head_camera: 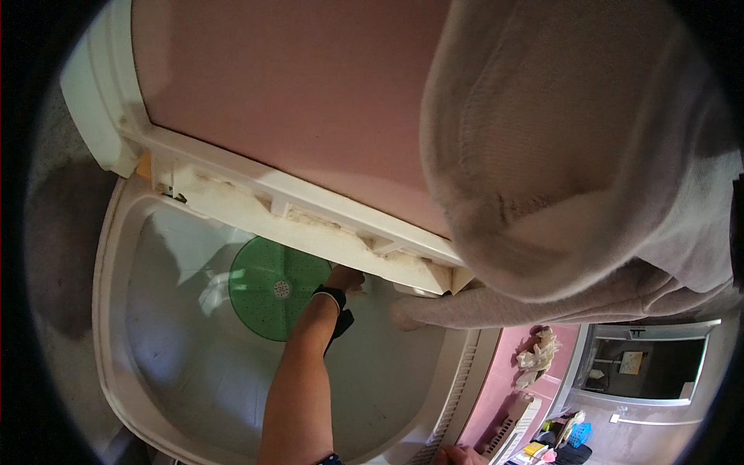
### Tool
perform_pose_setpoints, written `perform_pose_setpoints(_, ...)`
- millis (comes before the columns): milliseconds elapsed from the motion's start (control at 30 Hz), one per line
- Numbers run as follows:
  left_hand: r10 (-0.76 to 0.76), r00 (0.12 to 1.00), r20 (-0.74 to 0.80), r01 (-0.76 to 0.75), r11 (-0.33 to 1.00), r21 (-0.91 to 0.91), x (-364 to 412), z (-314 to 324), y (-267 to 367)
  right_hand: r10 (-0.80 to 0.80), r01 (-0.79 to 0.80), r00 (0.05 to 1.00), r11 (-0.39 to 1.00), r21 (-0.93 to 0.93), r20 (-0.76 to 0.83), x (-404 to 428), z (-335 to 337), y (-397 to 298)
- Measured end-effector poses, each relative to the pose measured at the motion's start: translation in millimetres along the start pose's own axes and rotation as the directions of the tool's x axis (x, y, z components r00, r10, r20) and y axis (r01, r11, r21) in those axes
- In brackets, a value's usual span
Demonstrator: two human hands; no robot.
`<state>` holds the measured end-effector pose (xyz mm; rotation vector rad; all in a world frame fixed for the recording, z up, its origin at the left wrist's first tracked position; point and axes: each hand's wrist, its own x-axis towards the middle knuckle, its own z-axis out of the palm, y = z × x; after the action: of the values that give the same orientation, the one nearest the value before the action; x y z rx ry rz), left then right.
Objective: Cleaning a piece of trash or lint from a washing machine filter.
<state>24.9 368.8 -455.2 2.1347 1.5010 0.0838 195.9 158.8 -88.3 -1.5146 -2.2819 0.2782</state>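
My left hand (347, 279), with a black band at the wrist, reaches into the tub (372, 372) of a washing machine. It is beside the round green pulsator (282, 289); its fingers are bent and partly hidden, so any hold cannot be told. Only part of my right hand (462, 456) shows, at the bottom edge by the machine's rim, its grip unclear. Above the tub, the pink lid (290, 87) stands raised. A light fabric garment (535, 145), with a sleeve (500, 305) stretching over the tub's side, fills the upper right; who wears it is unclear.
A stained white hinge strip (314, 224) crosses the tub's upper side. At lower right are a pink surface with a crumpled white cloth (537, 356), a slotted white plastic item (514, 427), a blue basket (580, 433) and a framed opening (645, 363). A blurred brown shape (70, 250) is at left.
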Motion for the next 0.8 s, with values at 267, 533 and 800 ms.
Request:
perform_pose_setpoints(267, -0.173, 0.971, -0.162, 0.139, 0.969, -0.202, 30, 41, -9, 0.019, -0.019, 1.0, 1.0, -0.01, 0.017, -4, 1, 1)
perform_pose_setpoints(533, -0.246, 0.938, -0.245, 0.17, 0.94, -0.295, 44, 55, -16, -0.003, 0.003, 1.0, 1.0, -0.019, 0.026, 4, 0, -3)
perform_pose_setpoints(800, -0.277, 0.922, -0.27, 0.182, 0.927, -0.328, 51, 62, -17, 0.033, -0.033, 0.999, 0.999, 0.019, 0.002, 4, 3, -5)
